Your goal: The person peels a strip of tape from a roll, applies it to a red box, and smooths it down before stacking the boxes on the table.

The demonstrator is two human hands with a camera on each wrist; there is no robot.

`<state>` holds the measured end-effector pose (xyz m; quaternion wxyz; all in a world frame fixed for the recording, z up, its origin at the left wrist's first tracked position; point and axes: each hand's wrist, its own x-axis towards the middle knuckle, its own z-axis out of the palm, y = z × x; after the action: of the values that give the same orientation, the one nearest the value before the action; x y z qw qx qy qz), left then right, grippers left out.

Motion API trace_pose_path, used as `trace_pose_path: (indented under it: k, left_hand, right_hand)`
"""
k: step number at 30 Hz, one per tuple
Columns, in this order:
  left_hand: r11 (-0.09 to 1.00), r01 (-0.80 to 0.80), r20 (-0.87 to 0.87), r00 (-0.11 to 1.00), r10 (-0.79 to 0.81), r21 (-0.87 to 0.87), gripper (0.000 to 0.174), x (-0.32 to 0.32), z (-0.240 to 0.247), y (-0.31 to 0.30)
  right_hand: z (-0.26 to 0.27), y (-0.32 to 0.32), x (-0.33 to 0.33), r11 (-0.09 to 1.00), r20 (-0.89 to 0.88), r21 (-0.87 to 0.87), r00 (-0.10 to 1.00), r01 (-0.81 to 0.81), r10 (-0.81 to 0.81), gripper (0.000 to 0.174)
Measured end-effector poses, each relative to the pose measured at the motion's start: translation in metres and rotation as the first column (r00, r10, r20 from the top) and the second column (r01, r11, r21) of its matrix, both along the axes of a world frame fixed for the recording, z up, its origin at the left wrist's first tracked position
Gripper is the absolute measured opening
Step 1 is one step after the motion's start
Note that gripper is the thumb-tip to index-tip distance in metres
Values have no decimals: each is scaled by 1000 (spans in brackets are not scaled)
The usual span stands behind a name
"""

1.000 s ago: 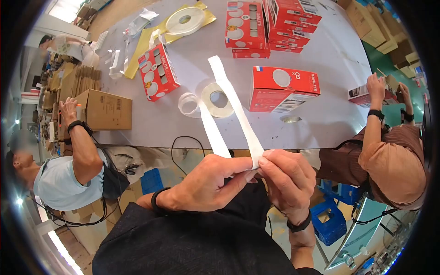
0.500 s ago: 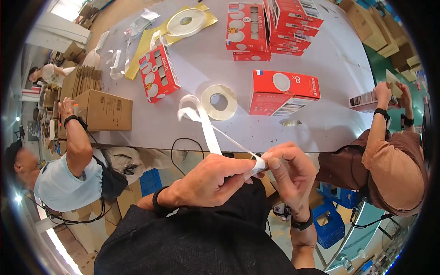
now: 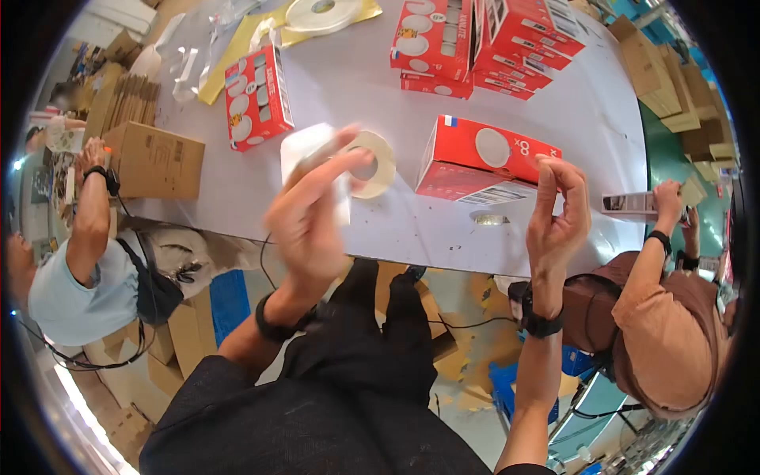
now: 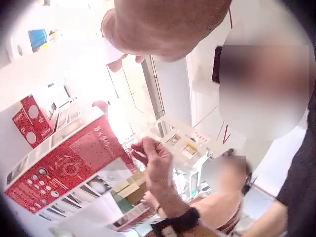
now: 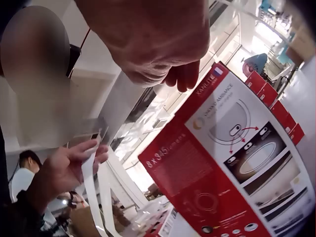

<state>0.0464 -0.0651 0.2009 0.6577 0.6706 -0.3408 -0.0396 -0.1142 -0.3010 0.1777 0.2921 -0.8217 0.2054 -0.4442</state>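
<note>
My left hand [image 3: 307, 226], blurred, is raised over the table's near edge beside a white tape roll [image 3: 385, 168]. Its fingers pinch a long white strip [image 5: 91, 185], which hangs down in the right wrist view. At the right end of a red XANLITE box [image 3: 492, 150] is my right hand [image 3: 558, 226], its fingers bent and the thumb close to the forefinger. I cannot tell whether something small sits between those fingertips. The box's printed side [image 4: 74, 163] shows in the left wrist view.
Red boxes [image 3: 518, 47] are stacked at the back; another red box [image 3: 258, 99] stands left. A big white roll [image 3: 321, 12] lies on yellow sheet at the far left. People work either side, one by a brown carton [image 3: 158, 162].
My hands, earlier together on the white strip, have moved apart. The left has gone up and left with the strip; the right has risen to the red box's right end.
</note>
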Motion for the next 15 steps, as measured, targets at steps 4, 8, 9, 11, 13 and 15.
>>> trace_pose_path:
  k: [4,8,9,11,13,15]
  left_hand:
    - [974,82,354,922,-154,212,37,-4,-33,-85]
    - [990,-52,463,886,-13,128,55,-21,-69,-122]
    - [992,-74,474,880,20,97,53,-21,-74,-124]
    - [993,-111,497,864,80,35,49,-23,-78,-128]
    - [995,-97,443,893,73,32,53,-28,-78,-128]
    - [995,-97,421,904,74,35,55,-30,-77,-126]
  right_hand:
    - [-17,-20,13,979,-37,-191,997,-68,62,7]
    - [-18,-22,11,954,-59,-274,992,-121,109,11]
    - [-17,-23,11,947,-68,-294,991,-128,112,11]
    - [-15,-28,10,933,-76,-329,989,-147,129,14]
    - [-13,-31,8,914,-95,-371,986,-163,138,15]
    - [-14,-36,8,889,-110,-417,982,-187,155,17]
